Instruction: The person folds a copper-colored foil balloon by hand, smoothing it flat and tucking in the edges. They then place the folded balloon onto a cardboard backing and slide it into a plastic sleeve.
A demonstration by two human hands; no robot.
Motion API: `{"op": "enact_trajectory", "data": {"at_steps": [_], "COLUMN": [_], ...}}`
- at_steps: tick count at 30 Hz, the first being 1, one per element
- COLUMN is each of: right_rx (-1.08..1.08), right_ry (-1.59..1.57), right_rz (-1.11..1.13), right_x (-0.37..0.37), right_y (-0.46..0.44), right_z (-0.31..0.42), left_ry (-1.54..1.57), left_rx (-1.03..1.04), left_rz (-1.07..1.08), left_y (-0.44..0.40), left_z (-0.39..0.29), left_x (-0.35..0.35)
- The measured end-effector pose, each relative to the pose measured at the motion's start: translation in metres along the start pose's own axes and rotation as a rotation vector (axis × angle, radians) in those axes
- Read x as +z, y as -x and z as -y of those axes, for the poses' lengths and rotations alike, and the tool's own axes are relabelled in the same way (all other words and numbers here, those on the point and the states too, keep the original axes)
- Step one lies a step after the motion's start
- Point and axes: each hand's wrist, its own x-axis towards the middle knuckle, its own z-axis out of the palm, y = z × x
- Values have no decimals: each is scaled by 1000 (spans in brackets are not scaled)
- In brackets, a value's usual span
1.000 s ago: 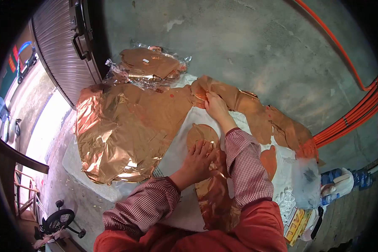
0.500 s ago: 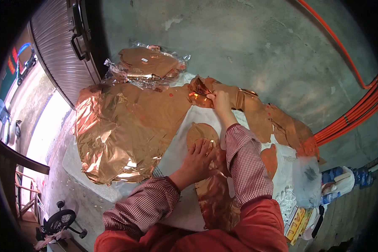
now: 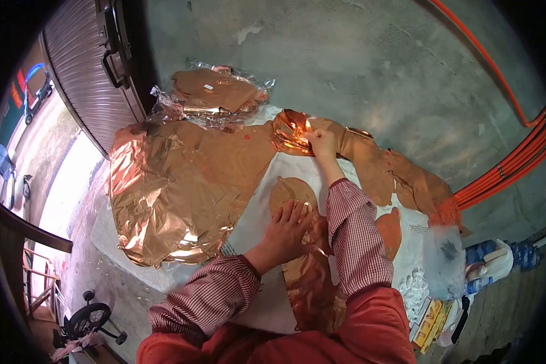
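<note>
My left hand (image 3: 283, 235) lies flat with its fingers spread on a copper-coloured foil piece (image 3: 293, 193) at the centre. Farther from me, my right hand (image 3: 321, 144) pinches the edge of a shiny, crumpled foil piece (image 3: 292, 130). A large sheet of copper foil (image 3: 182, 188) spreads to the left of both hands, and more foil (image 3: 367, 159) extends to the right. White sheeting (image 3: 255, 224) shows beneath the foil. Another strip of foil (image 3: 312, 291) runs from under my left hand toward my body.
Clear plastic packaging with foil pieces (image 3: 215, 91) lies at the back by a ribbed door (image 3: 85, 60). Orange pipes (image 3: 509, 164) run along the wall at right. A yellow box (image 3: 432, 324), plastic bag (image 3: 444, 267) and blue bottles (image 3: 522, 256) are at lower right.
My right hand has shifted slightly right, and the foil at its fingers has turned from matte and flat to crumpled and shiny. My left hand has stayed in place.
</note>
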Motion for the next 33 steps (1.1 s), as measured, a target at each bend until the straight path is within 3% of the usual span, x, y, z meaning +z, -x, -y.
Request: {"op": "enact_trajectory", "data": {"at_steps": [6, 12, 14, 15, 17, 18, 21, 23, 25, 27, 29, 31, 33], "right_rx": [90, 293, 209, 208, -20, -19, 16, 252, 264, 360, 410, 252, 166], "right_ry": [-80, -567, -278, -276, 285, 286, 161, 176, -7, -520, -437, 142, 174], "right_rz": [0, -167, -110, -111, -13, -13, -157, 310, 290, 166, 204, 31, 33], "right_x": [-2, 3, -5, -11, -25, -31, -44, -47, -44, -42, -28, -15, -13], "right_y": [-4, -17, -23, -26, -35, -40, -59, -66, -63, -59, -55, -45, -35], "right_z": [-1, -13, -14, -13, -10, -6, -3, -13, -1, 15, 4, 5, 10], "left_ry": [7, 8, 10, 12, 14, 10, 13, 20, 7, 17, 22, 17, 18], "left_rx": [6, -1, -5, -7, -9, -9, -9, -6, -8, -11, -5, -8, -4], "left_rz": [5, 47, 71, 73, 75, 78, 77, 75, 105, 66, 37, 43, 20], "left_y": [0, -1, -1, 0, -1, 0, 0, 0, -1, 0, 1, 0, 0], "left_z": [1, 0, 0, 0, 1, 1, 1, 1, 0, 1, 0, 0, 1], "left_x": [0, -4, -5, -5, -4, -4, -3, -4, -6, -2, -2, -3, -3]}}
